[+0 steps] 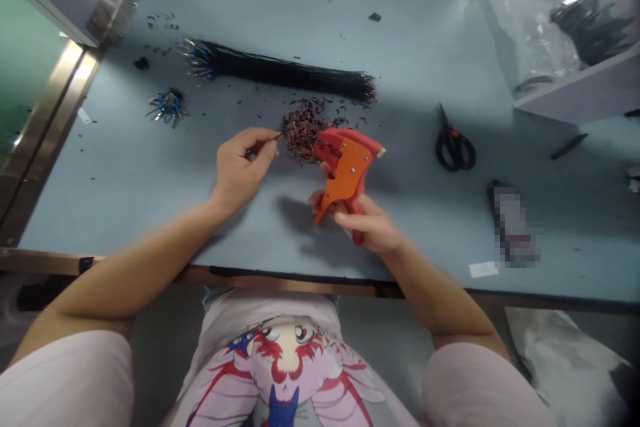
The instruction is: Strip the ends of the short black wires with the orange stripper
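My right hand (373,223) is wrapped round the handles of a red and orange wire stripper (347,163), its head tilted up and left. Between the thumb and forefinger of my left hand (245,163) is the end of a short thin dark wire (278,136). That hand is just left of a heap of small coppery-brown and black wire pieces (300,130). The stripper's jaws are over the heap's right side. Behind the heap lies a long bundle of black wires (285,75), with blue and metal terminals at its left end and coppery tips at its right.
A small pile of blue terminals (169,107) lies at left. To the right are black-handled scissors (455,147), a blurred-out phone-like object (514,223), a white label (483,269) and a dark pen-like item (569,146). Clear plastic bags (533,33) stand at the back right. Black scraps dot the table.
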Tool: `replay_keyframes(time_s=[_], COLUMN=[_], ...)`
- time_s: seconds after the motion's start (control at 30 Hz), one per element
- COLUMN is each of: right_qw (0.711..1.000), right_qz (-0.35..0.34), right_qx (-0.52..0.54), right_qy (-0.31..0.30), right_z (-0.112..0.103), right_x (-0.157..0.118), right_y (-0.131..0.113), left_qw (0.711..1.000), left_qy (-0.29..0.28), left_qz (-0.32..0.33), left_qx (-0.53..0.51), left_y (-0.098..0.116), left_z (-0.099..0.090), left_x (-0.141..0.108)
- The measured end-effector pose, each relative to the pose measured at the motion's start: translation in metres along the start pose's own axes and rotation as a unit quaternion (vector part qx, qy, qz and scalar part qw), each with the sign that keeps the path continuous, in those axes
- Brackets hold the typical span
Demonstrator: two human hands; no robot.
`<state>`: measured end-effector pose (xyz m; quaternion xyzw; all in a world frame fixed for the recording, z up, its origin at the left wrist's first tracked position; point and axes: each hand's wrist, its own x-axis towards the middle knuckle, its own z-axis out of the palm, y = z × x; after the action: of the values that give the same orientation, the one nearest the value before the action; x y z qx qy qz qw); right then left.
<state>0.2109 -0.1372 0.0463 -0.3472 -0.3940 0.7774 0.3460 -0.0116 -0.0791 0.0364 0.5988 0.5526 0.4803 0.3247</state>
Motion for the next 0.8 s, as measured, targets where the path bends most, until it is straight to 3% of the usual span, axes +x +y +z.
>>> replay_keyframes(time_s=[0.17, 0.43, 0.6, 0.67, 0.8], right_qw=[0.997, 0.997, 0.995, 0.995, 0.994], right_qz=[0.018, 0.033, -0.049, -0.072, -0.027], right_qx=[0.027, -0.017, -0.028, -0.045, -0.099], right_qy=[0.069, 0.063, 0.082, 0.054, -0.042], right_z=[-0.001, -0.001, -0.009, -0.012, -0.012], right_x=[0.002, 0.002, 0.001, -0.003, -0.007], right_y=[0.001, 0.008, -0.004, -0.015, -0.025], left_qw=[0.999, 0.998, 0.997, 0.996, 0.995], left_qy=[0.025, 0.019, 0.052, 0.065, 0.088], left_qz=[0.009, 0.025, 0.036, 0.040, 0.030], left_qx=[0.026, 0.059, 0.054, 0.045, 0.044], left_y=[0.003, -0.006, -0.013, -0.016, -0.021], left_z=[-0.005, -0.004, -0.001, -0.001, 0.000], left_x=[0.003, 0.009, 0.010, 0.011, 0.013])
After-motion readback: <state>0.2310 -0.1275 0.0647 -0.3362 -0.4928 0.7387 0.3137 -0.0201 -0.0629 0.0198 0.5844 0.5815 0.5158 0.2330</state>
